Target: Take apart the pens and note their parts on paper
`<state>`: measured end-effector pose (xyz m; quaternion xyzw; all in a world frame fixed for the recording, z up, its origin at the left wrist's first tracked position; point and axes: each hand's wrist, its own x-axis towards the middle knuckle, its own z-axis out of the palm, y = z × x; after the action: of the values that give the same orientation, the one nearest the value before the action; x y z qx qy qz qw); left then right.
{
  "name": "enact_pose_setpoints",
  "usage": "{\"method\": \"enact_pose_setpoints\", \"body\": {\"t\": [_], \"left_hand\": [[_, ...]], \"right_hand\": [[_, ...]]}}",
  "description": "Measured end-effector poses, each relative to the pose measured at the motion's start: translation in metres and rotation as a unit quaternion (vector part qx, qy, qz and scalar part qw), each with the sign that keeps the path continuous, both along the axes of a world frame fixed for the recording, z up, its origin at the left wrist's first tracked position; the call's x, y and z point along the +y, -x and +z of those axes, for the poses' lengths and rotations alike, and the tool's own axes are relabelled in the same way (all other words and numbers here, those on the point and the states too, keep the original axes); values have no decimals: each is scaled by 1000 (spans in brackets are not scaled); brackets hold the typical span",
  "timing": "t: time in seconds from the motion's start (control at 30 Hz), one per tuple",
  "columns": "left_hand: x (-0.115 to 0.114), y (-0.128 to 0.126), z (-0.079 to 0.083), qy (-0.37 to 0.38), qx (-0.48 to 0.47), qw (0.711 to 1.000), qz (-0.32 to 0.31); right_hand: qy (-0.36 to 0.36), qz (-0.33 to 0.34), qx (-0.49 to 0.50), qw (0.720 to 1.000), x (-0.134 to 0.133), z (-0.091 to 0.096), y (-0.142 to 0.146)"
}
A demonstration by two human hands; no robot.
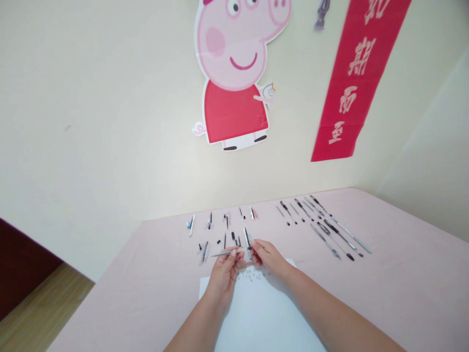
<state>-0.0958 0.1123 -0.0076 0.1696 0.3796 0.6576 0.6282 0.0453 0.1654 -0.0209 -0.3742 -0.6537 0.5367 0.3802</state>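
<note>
Head view: left fingers (230,260) pinch a slim grey rod (221,254); whether right fingers (259,248) grip the adjacent pen (246,237), I cannot tell.

Pen parts (225,240) obstruct beyond hands (269,256); free tabletop (295,239) left of pen rows (332,227).

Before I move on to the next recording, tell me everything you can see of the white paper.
The white paper looks thin and plain, lying flat on the pink table cover. Small dark marks, too blurred to read, cluster near its far edge; the visible rest looks blank. Its near end runs out of the picture. The left hand and right hand are by its far end, with forearms hiding parts of it; whether they touch it is unclear.
</note>
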Motion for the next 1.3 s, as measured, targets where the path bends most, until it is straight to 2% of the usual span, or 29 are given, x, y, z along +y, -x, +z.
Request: {"method": "enact_pose_setpoints", "body": {"t": [0.17,0.3,0.7,0.97,1.3], "left_hand": [[0,0,0,3,5,1000,4],[0,-1,0,12,6,1000,9],[2,0,-2,17,-6,999,29],[4,2,-4,6,-19,999,35],[1,0,-2,12,-12,999,33]], "right_hand": [[-67,4,-56,996,-1,4,-1],[-87,-4,-59,994,-1,7,-2],[-57,-26,3,998,-1,4,1],[4,-14,51,999,-1,4,3],[-53,-19,-8,998,-2,8,-1]]}}
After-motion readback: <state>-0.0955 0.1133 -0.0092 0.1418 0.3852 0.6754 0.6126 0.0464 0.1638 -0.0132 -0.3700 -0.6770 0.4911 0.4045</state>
